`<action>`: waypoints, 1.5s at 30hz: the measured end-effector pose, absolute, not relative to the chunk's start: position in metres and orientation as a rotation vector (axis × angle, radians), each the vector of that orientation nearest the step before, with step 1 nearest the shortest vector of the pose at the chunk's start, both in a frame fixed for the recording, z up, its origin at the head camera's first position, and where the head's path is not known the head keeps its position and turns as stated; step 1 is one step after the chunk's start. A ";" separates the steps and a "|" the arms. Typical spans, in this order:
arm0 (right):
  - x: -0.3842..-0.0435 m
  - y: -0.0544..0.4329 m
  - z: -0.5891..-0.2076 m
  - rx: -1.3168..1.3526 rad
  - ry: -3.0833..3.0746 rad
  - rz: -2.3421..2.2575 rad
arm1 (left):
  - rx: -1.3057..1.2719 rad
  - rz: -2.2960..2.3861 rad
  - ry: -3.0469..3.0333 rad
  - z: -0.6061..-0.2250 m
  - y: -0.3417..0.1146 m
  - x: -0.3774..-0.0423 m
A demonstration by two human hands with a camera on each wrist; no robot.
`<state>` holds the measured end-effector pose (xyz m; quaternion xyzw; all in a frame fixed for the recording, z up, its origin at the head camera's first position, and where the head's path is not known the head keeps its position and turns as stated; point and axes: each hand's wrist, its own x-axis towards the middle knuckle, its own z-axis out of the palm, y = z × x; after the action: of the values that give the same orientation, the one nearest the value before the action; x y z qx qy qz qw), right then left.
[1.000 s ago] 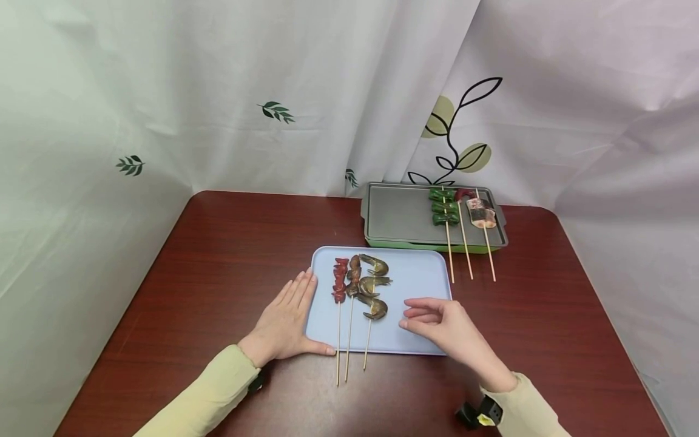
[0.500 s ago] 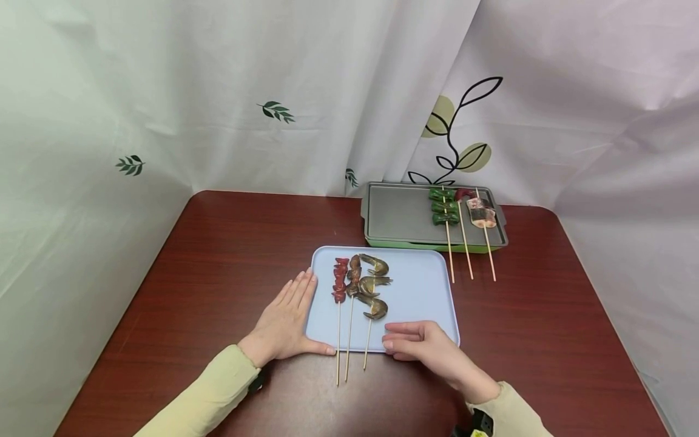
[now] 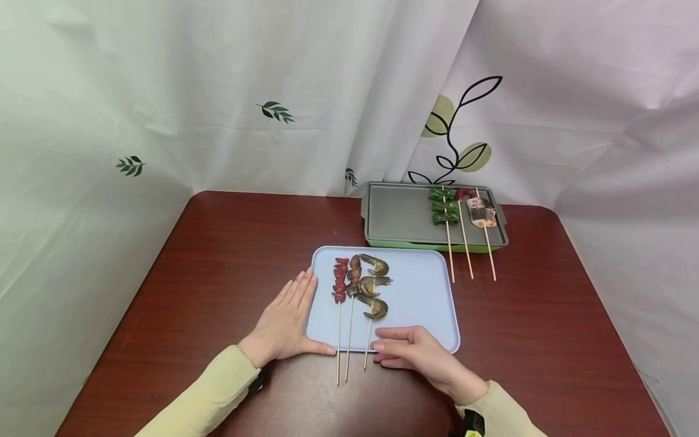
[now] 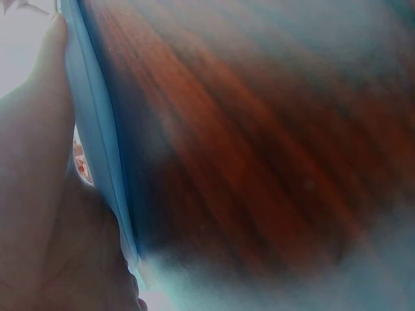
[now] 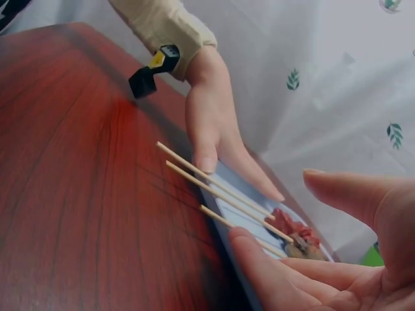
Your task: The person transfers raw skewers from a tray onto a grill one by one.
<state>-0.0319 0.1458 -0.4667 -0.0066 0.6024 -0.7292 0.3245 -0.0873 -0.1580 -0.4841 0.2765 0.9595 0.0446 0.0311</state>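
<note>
A pale blue tray [image 3: 420, 285] bears a skewer of red pieces [image 3: 339, 285], a skewer of brown pieces [image 3: 354, 276] and a shrimp skewer [image 3: 375, 308]. Their stick ends jut over its near rim. My left hand [image 3: 286, 321] lies with straight fingers along the tray's left edge, thumb at the near left corner. Over the near rim, my right hand [image 3: 412, 352] has its fingertips right beside the shrimp skewer's stick. In the right wrist view, the thumb and fingers [image 5: 249, 253] stand apart, with the stick [image 5: 214, 215] showing just past a fingertip.
Behind the tray stands a grey grill pan [image 3: 401, 212] with a green base. On its right side lie a green pepper skewer [image 3: 445, 207], a skewer with a dark red piece [image 3: 464, 226] and a fish skewer [image 3: 482, 213], sticks overhanging the front. White curtains [image 3: 218, 91] enclose the table [image 3: 218, 255].
My right hand has moved from over the tray's right side, down and left to the shrimp skewer's stick. The left hand, tray and skewers have stayed put.
</note>
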 end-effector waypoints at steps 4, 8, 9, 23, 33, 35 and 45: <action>-0.031 0.142 -0.467 -0.028 1.556 -1.929 | 0.864 0.168 2.973 -0.488 -0.159 -0.087; -0.031 0.138 -0.469 -0.019 1.541 -1.941 | 0.875 0.197 2.989 -0.493 -0.160 -0.087; -0.031 0.138 -0.469 -0.016 1.539 -1.943 | 0.875 0.199 2.990 -0.493 -0.161 -0.087; -0.033 0.140 -0.468 -0.012 1.563 -1.948 | 0.879 0.172 2.992 -0.493 -0.160 -0.089; -0.031 0.146 -0.465 0.028 1.574 -1.960 | 0.899 0.192 3.000 -0.492 -0.160 -0.088; -0.031 0.147 -0.466 0.042 1.563 -1.972 | 0.899 0.194 2.997 -0.490 -0.160 -0.088; -0.030 0.156 -0.469 0.070 1.533 -2.023 | 0.876 0.168 2.963 -0.486 -0.159 -0.087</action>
<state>-0.0304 0.1556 -0.4689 0.0263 0.5766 -0.7609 0.2964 -0.0874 -0.1592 -0.4855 0.2830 0.9573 0.0542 0.0234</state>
